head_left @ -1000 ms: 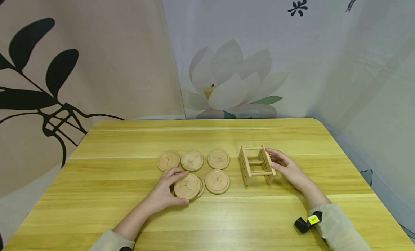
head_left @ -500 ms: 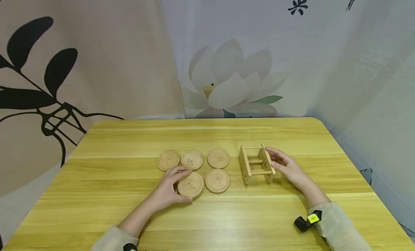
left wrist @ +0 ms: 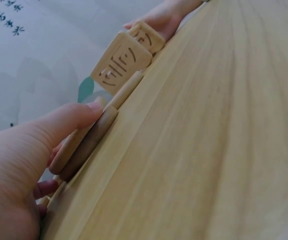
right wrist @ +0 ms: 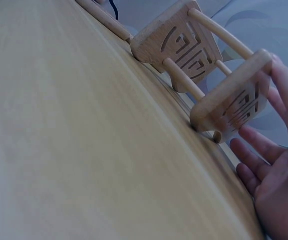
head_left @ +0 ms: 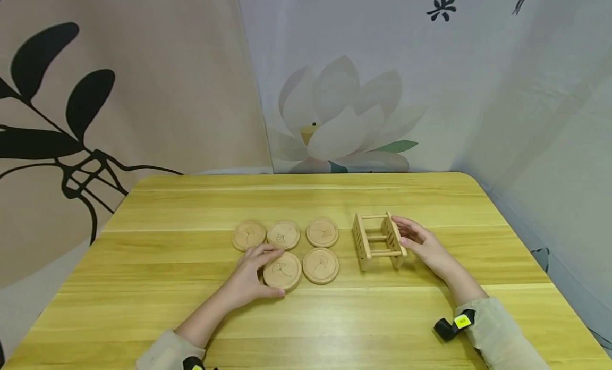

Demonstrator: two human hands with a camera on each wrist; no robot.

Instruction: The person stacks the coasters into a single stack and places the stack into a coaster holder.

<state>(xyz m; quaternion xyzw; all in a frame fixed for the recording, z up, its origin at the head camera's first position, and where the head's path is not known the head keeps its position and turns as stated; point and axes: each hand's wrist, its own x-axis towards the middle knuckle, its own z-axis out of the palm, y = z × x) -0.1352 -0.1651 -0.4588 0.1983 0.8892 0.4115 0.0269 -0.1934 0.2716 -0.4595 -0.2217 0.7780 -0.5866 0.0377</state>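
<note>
Since a second ago, the pale round wooden disc (head_left: 282, 271) under the left hand (head_left: 247, 278) has slid to the right and now sits nearly squarely over the matching lower disc (left wrist: 89, 144), which then showed at its side. That hand pinches the upper disc by its rim, thumb on the near side and fingers on the far side. Being round, the disc has no long axis; it lies flat, its engraved leaf fanning to the upper left, stem trailing to the lower right. Well apart, the right hand (head_left: 427, 252) rests loosely bent fingers against the right panel of a pale wooden rack with pierced end panels (head_left: 377, 253). The rack stands upright, its panels running away from the person and its rods lying left to right between them.

Just right of the stack lies a single front disc (head_left: 320, 265). Behind are a back left disc (head_left: 249, 234), a back middle disc (head_left: 283, 235) and a back right disc (head_left: 322, 233), all flat on the yellow wood-grained table (head_left: 373, 327). Beyond hangs a pale cloth backdrop (head_left: 229, 88) printed with a lotus and dark leaves.
</note>
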